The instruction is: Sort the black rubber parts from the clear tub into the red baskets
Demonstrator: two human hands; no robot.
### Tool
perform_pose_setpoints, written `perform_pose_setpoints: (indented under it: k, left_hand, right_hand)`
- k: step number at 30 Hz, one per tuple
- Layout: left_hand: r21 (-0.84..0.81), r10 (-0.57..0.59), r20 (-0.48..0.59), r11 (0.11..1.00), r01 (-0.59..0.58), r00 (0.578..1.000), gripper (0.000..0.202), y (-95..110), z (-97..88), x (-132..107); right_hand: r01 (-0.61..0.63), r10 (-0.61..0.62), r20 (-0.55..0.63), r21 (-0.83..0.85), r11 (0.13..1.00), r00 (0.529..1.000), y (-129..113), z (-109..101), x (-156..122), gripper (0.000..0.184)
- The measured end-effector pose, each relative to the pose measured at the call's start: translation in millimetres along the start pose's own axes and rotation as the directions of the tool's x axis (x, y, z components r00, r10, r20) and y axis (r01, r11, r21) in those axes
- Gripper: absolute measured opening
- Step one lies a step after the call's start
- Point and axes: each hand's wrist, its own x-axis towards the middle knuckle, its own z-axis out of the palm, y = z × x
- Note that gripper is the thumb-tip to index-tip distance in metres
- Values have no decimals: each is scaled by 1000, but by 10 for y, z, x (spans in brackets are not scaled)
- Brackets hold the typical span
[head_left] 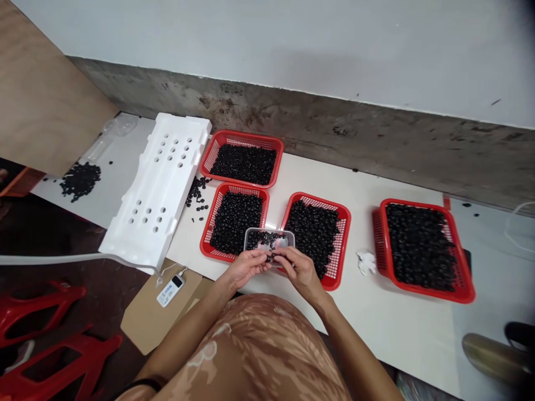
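Note:
My left hand and my right hand meet at the near edge of a white table, fingers pinched together on small black parts between them. Just beyond my fingertips a small clear plastic tray with a few black parts rests across two red baskets. One red basket lies to its left and another to its right, both full of small black ring-like parts.
A third red basket sits further back and a fourth to the right. A white foam block with holes lies at left, loose black parts beyond it. A crumpled white scrap, cardboard with a small white device, red stools.

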Motion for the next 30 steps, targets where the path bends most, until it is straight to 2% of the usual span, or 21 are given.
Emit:
perform_pose_setpoints:
  k: [6, 17, 22, 26, 30]
  left_hand:
    - [-9, 49, -33, 999, -49, 998, 31, 41, 34, -31]
    - [5, 108, -83, 994, -108, 991, 31, -2, 72, -62]
    - [-105, 65, -101, 992, -76, 993, 31, -24, 71, -45]
    - [-192, 47, -76, 980, -61, 996, 28, -60, 91, -35]
    - [-120, 75, -25, 990, -78, 997, 26, -34, 119, -43]
  right_hand:
    - [14, -17, -46, -62, 998, 999, -37, 29, -56, 22]
    - [-6, -14, -109, -181, 983, 994, -33, 233, -67, 24]
    - [54, -81, -85, -283, 958, 993, -64, 247, -75, 27]
    - [98, -169, -142, -404, 910, 975, -68, 279, -80, 31]
    - [83, -173, -169, -442, 893, 970, -74, 305, -85, 29]
